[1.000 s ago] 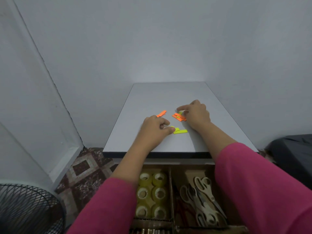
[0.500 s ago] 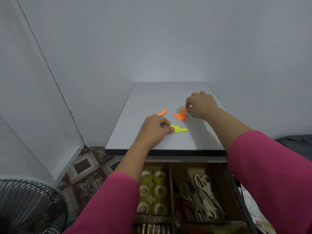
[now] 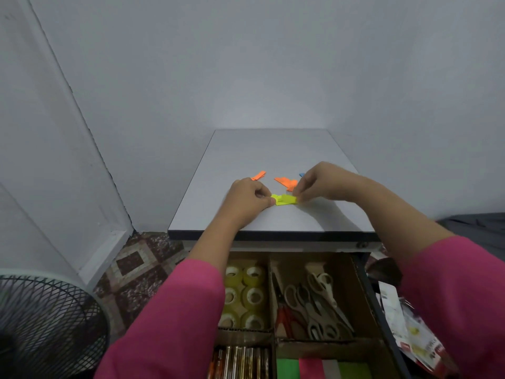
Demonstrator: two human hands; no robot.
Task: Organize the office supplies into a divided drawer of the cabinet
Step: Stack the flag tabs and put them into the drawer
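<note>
Both arms reach forward over the open drawer to the table, sleeves pink, wrists low. The left hand lies knuckles up with fingers curled, pinching the left end of the yellow paper strips on the tabletop. The right hand arches above the table and pinches their right end with thumb and fingertips. Orange strips lie just behind, another orange strip sits further left, and a blue bit peeks out by the right hand. In the drawer, tape rolls fill the left compartment, scissors the right one.
</note>
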